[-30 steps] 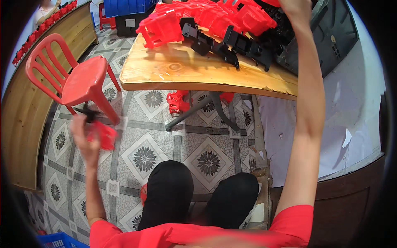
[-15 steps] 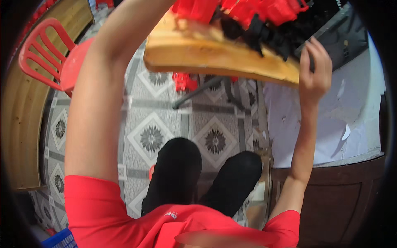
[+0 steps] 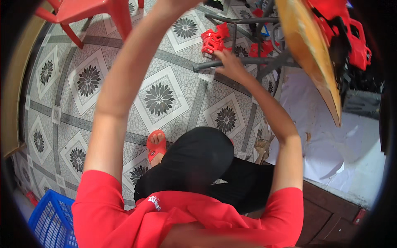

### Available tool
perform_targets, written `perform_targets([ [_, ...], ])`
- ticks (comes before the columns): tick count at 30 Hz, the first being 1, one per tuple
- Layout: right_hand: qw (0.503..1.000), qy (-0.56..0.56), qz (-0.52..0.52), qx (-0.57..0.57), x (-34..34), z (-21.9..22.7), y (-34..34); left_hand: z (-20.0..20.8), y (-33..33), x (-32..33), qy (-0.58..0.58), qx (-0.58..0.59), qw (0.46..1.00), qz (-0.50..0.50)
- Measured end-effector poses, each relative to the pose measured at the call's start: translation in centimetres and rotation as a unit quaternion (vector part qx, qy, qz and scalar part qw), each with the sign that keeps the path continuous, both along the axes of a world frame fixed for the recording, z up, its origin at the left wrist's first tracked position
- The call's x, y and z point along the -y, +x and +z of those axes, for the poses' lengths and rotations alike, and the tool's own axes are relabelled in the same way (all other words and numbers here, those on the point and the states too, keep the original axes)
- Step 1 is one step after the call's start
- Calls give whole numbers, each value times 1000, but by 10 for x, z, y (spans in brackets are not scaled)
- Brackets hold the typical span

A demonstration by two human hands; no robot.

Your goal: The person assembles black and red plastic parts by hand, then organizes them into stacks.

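Observation:
My right hand (image 3: 231,67) reaches down beside the table's dark metal legs, its thumb and fingers apart. Its fingertips are at the lower end of a red molded plastic part (image 3: 214,40) on the tiled floor; whether they touch it I cannot tell. More red plastic pieces (image 3: 261,49) lie behind the legs. My left arm stretches to the upper edge, where only part of my left hand (image 3: 178,3) shows; its fingers are out of the picture.
The wooden tabletop (image 3: 306,53) stands at upper right, carrying red plastic parts (image 3: 357,45) and black pieces. Grey metal legs (image 3: 244,61) cross under it. A red plastic chair (image 3: 89,10) is at upper left, a blue basket (image 3: 51,219) at lower left. White paper (image 3: 314,132) lies at right.
My right hand has left the black pieces at the table's edge and moved down and left to the floor parts. The view has swung right, and my body leans lower.

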State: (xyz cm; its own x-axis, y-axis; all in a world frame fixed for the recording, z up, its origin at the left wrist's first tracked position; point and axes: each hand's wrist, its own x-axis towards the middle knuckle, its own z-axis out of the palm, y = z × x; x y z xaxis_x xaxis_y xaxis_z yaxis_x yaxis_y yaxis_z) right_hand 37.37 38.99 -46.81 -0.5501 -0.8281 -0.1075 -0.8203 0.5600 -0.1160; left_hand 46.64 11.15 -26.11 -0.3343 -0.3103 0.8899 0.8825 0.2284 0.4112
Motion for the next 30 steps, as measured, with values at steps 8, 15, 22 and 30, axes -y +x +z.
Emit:
perform_targets([
  [8, 956, 273, -51, -98, 91, -82, -95, -327, 57, -32, 137, 571, 808, -51],
  [15, 993, 49, 22, -101, 85, -95, -128, -368, 23, -40, 113, 597, 792, -65],
  [22, 852, -352, -6, 388, 115, -19, 34, -326, 34, 0, 107, 433, 893, -55],
  [30, 899, -116, -371, 199, -96, -107, 61, -372, 104, -10, 506, 386, 735, -233],
])
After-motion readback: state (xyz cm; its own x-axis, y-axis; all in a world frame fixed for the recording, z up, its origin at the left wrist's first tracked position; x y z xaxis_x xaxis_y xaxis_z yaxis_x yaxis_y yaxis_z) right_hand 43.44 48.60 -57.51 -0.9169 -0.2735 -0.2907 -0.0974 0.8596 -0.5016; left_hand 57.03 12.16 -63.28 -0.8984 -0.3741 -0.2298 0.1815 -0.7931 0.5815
